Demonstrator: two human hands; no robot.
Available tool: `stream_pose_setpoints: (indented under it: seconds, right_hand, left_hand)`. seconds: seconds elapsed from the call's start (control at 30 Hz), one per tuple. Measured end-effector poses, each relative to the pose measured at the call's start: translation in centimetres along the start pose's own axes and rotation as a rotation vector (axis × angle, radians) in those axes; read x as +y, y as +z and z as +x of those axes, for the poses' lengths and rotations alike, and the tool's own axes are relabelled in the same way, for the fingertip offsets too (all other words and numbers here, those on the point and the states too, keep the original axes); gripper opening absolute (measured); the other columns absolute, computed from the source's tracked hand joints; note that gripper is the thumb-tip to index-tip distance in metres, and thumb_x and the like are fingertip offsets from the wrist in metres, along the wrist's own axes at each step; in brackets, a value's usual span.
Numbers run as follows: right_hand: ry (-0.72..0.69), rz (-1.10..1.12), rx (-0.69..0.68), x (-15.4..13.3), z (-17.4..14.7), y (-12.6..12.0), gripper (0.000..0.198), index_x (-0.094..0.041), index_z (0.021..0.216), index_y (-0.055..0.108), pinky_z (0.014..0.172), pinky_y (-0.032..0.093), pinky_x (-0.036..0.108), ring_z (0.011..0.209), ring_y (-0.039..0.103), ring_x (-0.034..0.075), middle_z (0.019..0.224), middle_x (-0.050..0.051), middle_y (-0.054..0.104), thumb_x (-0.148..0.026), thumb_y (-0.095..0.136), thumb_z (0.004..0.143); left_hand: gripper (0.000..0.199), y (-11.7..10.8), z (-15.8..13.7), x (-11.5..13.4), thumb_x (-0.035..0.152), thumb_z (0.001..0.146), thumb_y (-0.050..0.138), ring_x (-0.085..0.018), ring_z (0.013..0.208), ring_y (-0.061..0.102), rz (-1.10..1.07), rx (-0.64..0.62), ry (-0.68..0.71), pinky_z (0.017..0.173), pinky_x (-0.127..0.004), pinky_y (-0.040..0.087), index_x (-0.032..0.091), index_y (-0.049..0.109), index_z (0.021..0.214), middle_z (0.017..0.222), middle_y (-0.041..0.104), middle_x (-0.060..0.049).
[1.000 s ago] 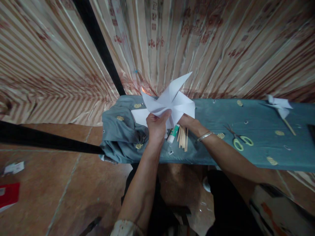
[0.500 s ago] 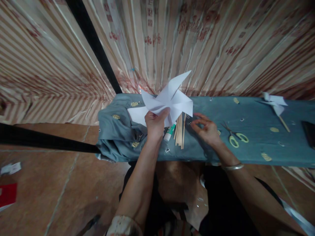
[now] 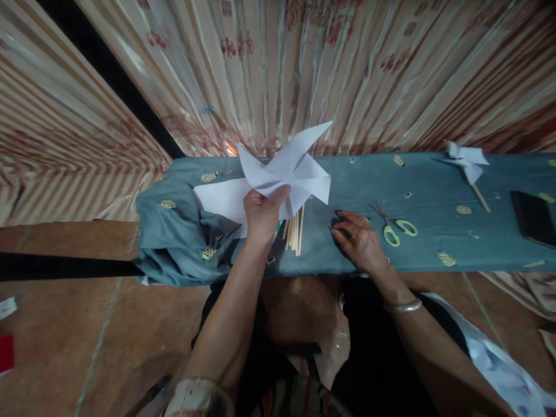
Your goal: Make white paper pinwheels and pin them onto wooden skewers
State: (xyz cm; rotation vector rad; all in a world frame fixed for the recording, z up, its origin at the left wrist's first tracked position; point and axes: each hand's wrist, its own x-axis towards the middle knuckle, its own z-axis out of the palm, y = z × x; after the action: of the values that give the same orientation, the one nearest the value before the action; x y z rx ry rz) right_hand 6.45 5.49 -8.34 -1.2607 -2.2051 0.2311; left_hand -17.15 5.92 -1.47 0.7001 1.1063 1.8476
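A white paper pinwheel (image 3: 299, 168) with curled blades is pinched at its middle by my left hand (image 3: 263, 217), thumb on top, above the cloth-covered table. My right hand (image 3: 358, 237) is low over the cloth to the right of it, thumb and finger drawn together around a tiny speck too small to name. Between the hands lie several thin wooden sticks (image 3: 295, 234), partly under the pinwheel. A green glue stick is almost hidden behind my left hand. White paper (image 3: 221, 200) lies to the left of the pinwheel.
Scissors with yellow-green handles (image 3: 397, 226) lie open right of my right hand. Farther right are another paper pinwheel on a stick (image 3: 471, 165) and a dark phone-like object (image 3: 534, 217). A striped curtain (image 3: 269, 75) hangs behind the table; a black pole (image 3: 117, 81) stands left.
The view has shifted to the right, so the table things appear farther left. My left hand still holds the pinwheel, now covering more of the glue stick. My right hand has come lower over the cloth.
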Motion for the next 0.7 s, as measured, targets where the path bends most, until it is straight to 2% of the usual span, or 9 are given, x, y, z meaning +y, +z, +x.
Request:
stream_pose_setpoints:
  seconds: [0.17,0.27,0.4,0.53,0.7]
  right_hand:
    - [0.111,0.076,0.017,0.3,-0.1,-0.7,0.019,-0.021,0.094,0.073,0.092,0.053,0.047,0.099,0.068,0.028,0.103,0.011,0.075,-0.035,0.06,0.089]
    - [0.121,0.116,-0.009,0.3,0.1,-1.0,0.017,-0.023,0.093,0.073,0.087,0.054,0.044,0.092,0.069,0.026,0.096,0.008,0.076,-0.033,0.06,0.089]
    - [0.055,0.118,-0.054,0.1,0.3,-0.9,0.018,-0.021,0.096,0.073,0.089,0.053,0.044,0.095,0.068,0.026,0.099,0.009,0.076,-0.028,0.057,0.091]
    - [-0.044,0.016,-0.092,-0.2,0.3,-0.6,0.02,-0.019,0.095,0.072,0.087,0.052,0.044,0.09,0.068,0.027,0.096,0.011,0.075,-0.024,0.052,0.094]
    - [-0.092,-0.04,-0.074,-0.7,0.2,-0.2,0.018,-0.017,0.097,0.069,0.086,0.052,0.044,0.089,0.065,0.028,0.097,0.012,0.074,-0.023,0.052,0.094]
  left_hand:
    - [0.018,0.6,0.0,-0.9,0.021,0.057,0.083,-0.013,0.069,0.066,0.044,-0.01,0.0,0.071,-0.026,0.053,0.016,0.072,0.07,0.072,0.074,0.001]
    - [0.018,1.0,-0.1,-1.3,0.022,0.056,0.083,-0.013,0.068,0.066,0.053,-0.027,-0.02,0.07,-0.026,0.053,0.016,0.072,0.069,0.073,0.074,0.0]
    - [0.02,1.8,-0.5,-1.8,0.023,0.054,0.083,-0.014,0.067,0.066,0.063,-0.04,-0.051,0.069,-0.027,0.052,0.016,0.073,0.07,0.073,0.074,0.0]
    - [0.021,2.3,-0.9,-2.2,0.024,0.054,0.082,-0.015,0.068,0.067,0.081,-0.057,-0.1,0.069,-0.027,0.052,0.016,0.074,0.071,0.073,0.075,-0.001]
    - [0.019,2.6,-1.0,-2.8,0.025,0.055,0.081,-0.015,0.064,0.065,0.125,-0.057,-0.134,0.066,-0.027,0.051,0.016,0.074,0.07,0.07,0.074,-0.001]
